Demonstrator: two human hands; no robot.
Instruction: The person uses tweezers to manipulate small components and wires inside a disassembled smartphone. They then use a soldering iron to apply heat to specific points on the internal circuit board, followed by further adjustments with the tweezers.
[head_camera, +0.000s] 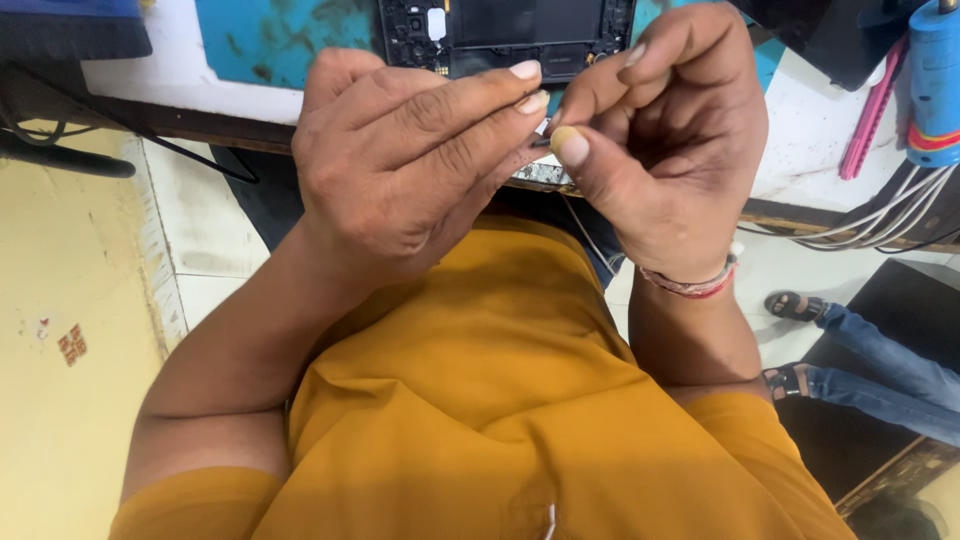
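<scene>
My left hand and my right hand are raised together over my lap, fingertips meeting. Between them they pinch a tiny dark part; most of it is hidden by the fingers. My right thumb presses against it from below. Just beyond the hands, an opened phone with its dark insides showing lies on a teal mat at the bench edge. A red thread band circles my right wrist.
The white workbench runs across the top, with a pink tool and a blue cylinder at the right and grey cables hanging off. Another person's sandalled feet in jeans stand at lower right. Yellow floor lies at left.
</scene>
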